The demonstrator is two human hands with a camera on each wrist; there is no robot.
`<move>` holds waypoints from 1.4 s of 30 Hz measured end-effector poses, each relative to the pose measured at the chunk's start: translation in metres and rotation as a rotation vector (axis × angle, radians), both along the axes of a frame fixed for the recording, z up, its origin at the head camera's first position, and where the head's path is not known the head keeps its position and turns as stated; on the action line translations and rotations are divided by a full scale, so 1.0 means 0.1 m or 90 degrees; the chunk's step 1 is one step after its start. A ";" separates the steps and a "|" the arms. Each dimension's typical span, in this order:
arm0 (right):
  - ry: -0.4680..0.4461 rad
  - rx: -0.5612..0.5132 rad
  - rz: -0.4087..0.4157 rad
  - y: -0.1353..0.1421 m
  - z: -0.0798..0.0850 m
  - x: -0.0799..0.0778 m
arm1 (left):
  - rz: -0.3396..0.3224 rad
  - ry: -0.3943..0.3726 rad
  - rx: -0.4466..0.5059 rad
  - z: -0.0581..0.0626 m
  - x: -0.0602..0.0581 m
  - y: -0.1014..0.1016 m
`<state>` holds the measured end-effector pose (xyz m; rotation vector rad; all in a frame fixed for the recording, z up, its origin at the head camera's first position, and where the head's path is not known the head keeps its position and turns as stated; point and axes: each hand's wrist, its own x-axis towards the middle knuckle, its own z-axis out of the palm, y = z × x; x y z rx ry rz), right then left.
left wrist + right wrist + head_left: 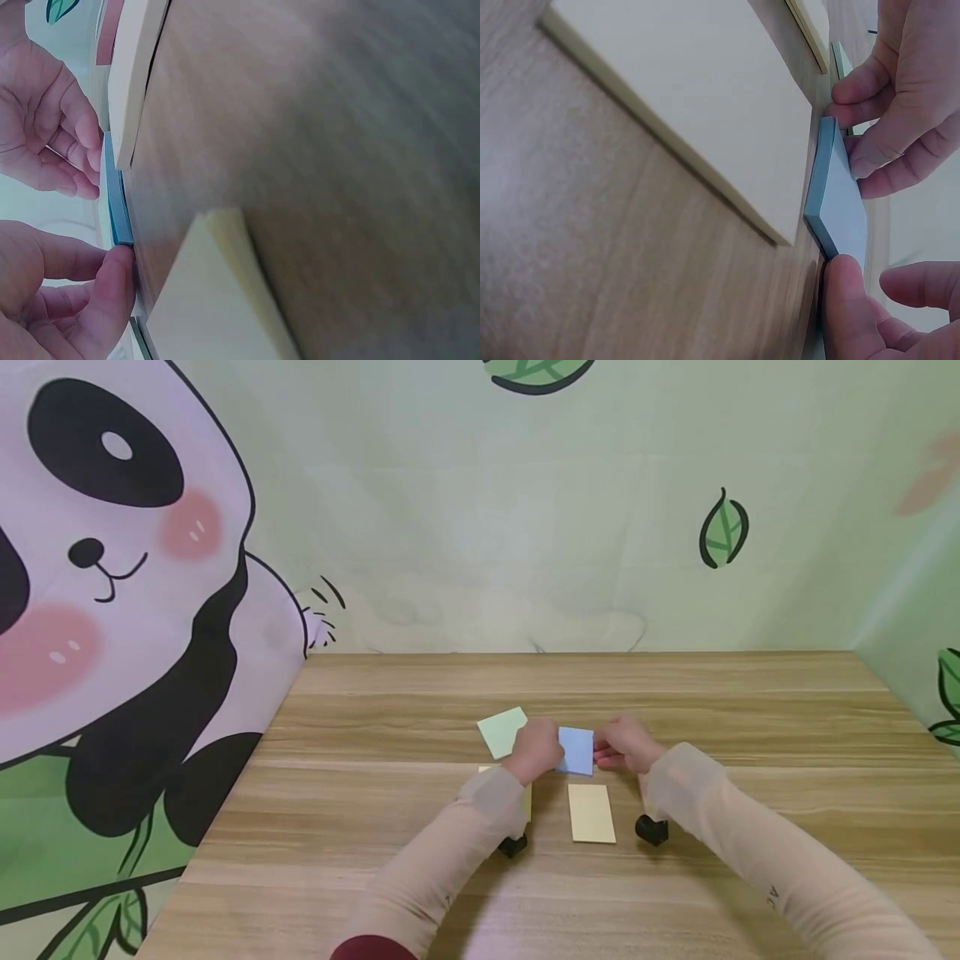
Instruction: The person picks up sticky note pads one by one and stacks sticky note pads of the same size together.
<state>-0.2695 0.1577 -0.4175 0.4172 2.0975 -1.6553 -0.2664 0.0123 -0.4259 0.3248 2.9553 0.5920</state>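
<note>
A pad of blue sticky notes (pixel 576 752) lies on the table between both hands. My left hand (pixel 535 750) pinches the left edge of this pad between thumb and finger, as the left wrist view shows up close. On the opposite side, my right hand (pixel 626 743) has its fingertips against the pad's right edge, its thumb held apart in the right wrist view. A mint-green pad (pixel 501 731) sits turned at an angle beyond the left hand. Nearer the body lies a pale yellow pad (pixel 591 814).
Under the left wrist a second yellow pad (pixel 528 802) is partly covered. A pink pad (pixel 109 34) stands out beside a pale one in the left wrist view. The wooden table (pixel 420 685) ends at a wall printed with a panda (pixel 210 635) and leaves.
</note>
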 end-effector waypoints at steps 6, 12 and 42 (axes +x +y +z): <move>0.016 0.018 0.002 0.00 0.01 -0.03 | 0.015 -0.009 0.008 0.02 -0.01 0.01; 0.045 0.037 -0.003 -0.01 -0.01 -0.07 | 0.025 -0.026 0.001 0.02 -0.03 0.04; 0.010 0.094 0.055 -0.02 -0.01 -0.04 | -0.006 -0.017 0.011 0.00 -0.01 0.00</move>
